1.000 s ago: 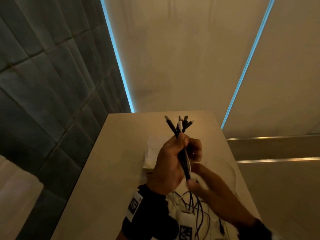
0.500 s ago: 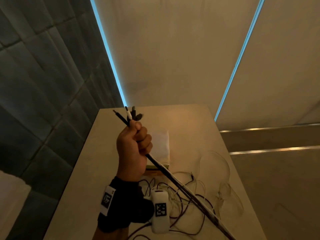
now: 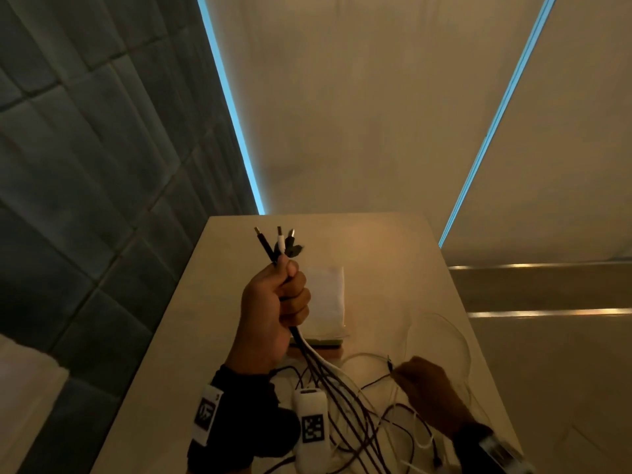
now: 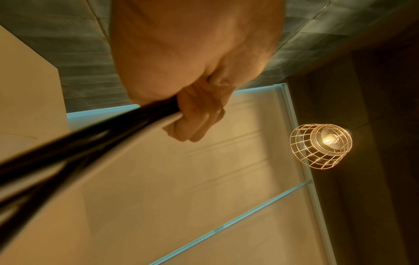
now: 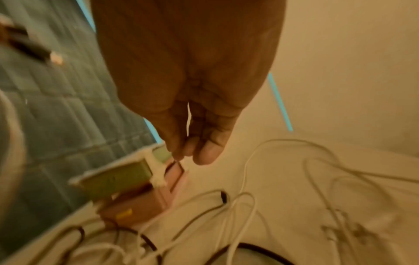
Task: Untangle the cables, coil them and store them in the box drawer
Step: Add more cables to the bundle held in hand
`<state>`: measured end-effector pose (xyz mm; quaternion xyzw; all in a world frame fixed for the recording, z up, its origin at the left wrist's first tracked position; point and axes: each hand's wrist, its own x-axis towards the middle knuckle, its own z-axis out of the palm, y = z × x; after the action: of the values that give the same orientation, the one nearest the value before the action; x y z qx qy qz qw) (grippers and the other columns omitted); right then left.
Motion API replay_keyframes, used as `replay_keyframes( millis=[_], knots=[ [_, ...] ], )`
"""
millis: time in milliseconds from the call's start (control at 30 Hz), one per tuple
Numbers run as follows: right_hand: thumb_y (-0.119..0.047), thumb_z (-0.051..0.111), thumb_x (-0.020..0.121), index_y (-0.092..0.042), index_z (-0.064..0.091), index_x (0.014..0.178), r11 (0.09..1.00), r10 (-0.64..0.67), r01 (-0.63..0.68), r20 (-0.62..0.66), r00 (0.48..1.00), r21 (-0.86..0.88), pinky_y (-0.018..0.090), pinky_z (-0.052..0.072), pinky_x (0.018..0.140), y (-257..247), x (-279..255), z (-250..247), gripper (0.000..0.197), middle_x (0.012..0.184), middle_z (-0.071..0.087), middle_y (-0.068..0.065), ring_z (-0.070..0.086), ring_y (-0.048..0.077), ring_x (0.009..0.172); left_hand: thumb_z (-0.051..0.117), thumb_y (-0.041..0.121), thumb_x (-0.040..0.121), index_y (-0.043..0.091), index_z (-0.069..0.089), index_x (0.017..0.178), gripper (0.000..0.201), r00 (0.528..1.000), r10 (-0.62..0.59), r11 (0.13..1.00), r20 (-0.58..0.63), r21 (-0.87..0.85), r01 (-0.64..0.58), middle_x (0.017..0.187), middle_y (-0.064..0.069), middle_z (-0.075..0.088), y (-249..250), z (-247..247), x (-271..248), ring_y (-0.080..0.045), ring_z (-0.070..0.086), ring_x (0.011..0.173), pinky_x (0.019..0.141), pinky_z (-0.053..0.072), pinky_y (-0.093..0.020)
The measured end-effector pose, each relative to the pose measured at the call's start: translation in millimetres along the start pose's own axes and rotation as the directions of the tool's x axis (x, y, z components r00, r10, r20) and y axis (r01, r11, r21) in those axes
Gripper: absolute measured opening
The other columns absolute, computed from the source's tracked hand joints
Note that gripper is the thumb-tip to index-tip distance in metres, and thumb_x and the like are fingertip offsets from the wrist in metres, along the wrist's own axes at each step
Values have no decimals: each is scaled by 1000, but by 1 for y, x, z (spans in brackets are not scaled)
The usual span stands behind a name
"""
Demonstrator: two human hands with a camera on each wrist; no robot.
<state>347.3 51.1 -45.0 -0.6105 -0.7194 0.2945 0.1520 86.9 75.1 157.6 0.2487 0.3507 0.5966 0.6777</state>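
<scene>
Since half a second ago the right hand (image 3: 429, 395) has come back into view at about four o'clock of the left hand (image 3: 273, 309), low over the beige tabletop (image 3: 212, 323). Its thumb and forefinger pinch the tip of one thin dark cable end (image 3: 390, 366). The left hand, raised above the table, is a closed fist around a bundle of black and white cables (image 3: 307, 350); their metal plugs (image 3: 278, 239) fan out at twelve o'clock above the fist, and the strands spread downward toward five o'clock into a loose tangle of dark and pale loops on the table. A small stacked box of green and pink drawers with a white top (image 5: 127, 186) stands at about two o'clock of the fist, just behind the tangle.
</scene>
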Motion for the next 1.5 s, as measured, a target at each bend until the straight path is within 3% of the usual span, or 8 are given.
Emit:
replay_keyframes(
  millis=[200, 500, 767, 933, 1100, 1233, 1300, 1500],
  knots=[
    [-35, 22, 93, -11, 57, 121, 945, 260, -207, 197, 945, -255, 28, 39, 98, 19, 43, 33, 51, 128, 54, 7, 48, 24, 122, 35, 27, 98, 14, 44, 71, 31, 1000, -27, 1000, -12, 15, 27, 48, 8, 27, -1, -3, 2, -2, 19, 35, 37, 10, -19],
    [-37, 57, 90, -8, 57, 106, 892, 445, -429, 109, 889, -144, 32, 44, 78, 14, 66, 39, 33, 119, 56, 14, 58, 32, 106, 42, 29, 91, 14, 46, 73, 24, 999, -46, 996, 9, 77, 46, 51, 6, 27, -10, -6, 4, -4, 19, 37, 38, 10, -20],
    [-35, 55, 86, -21, 50, 86, 934, 325, -285, 180, 928, -217, 30, 42, 65, -3, 65, 35, 15, 103, 60, 5, 59, 24, 89, 37, 23, 100, 11, 45, 74, 30, 997, -53, 965, -64, 253, 68, 64, -3, 46, -18, -11, 4, -12, 40, 47, 45, 27, -23],
    [-24, 68, 85, -23, 51, 75, 979, 31, -30, -2, 1000, 200, 32, 51, 63, -43, 61, 10, 20, 73, 65, -3, 61, 15, 69, 39, 20, 102, 12, 52, 72, 33, 993, -12, 873, -118, 484, 68, 83, -4, 64, -27, -13, 5, -18, 60, 76, 63, 44, -28],
    [-9, 62, 90, 0, 62, 89, 532, -39, 84, -75, 996, 843, 38, 57, 73, -120, 53, -28, 10, 76, 68, 17, 66, 26, 70, 44, 27, 101, 14, 58, 75, 32, 995, -22, 766, -101, 638, 82, 113, 2, 67, -40, -10, 10, -14, 60, 111, 93, 47, -37],
    [-11, 57, 91, 2, 59, 88, 225, -55, 34, -22, 998, 974, 36, 52, 57, -163, 49, -37, 13, 75, 61, 15, 57, 25, 59, 42, 27, 102, 8, 60, 82, 34, 999, 17, 748, -44, 664, 16, 115, -2, 70, -44, 0, 8, -15, 66, 101, 74, 58, -32],
    [-11, 55, 94, 1, 59, 89, 192, -78, -16, 32, 996, 981, 33, 48, 54, -168, 46, -36, 14, 74, 58, 13, 52, 22, 57, 41, 26, 102, 15, 64, 78, 35, 992, 101, 763, -73, 646, -30, 105, -6, 73, -43, 0, 8, -17, 69, 89, 62, 55, -33],
    [-6, 57, 92, 9, 58, 85, 286, -67, -38, 60, 996, 958, 30, 46, 51, -163, 36, -31, 17, 69, 53, 15, 50, 22, 54, 40, 25, 102, 21, 73, 85, 38, 981, 180, 800, -70, 591, -105, 108, -3, 73, -41, -12, 11, -21, 63, 111, 98, 48, -39]
  ],
)
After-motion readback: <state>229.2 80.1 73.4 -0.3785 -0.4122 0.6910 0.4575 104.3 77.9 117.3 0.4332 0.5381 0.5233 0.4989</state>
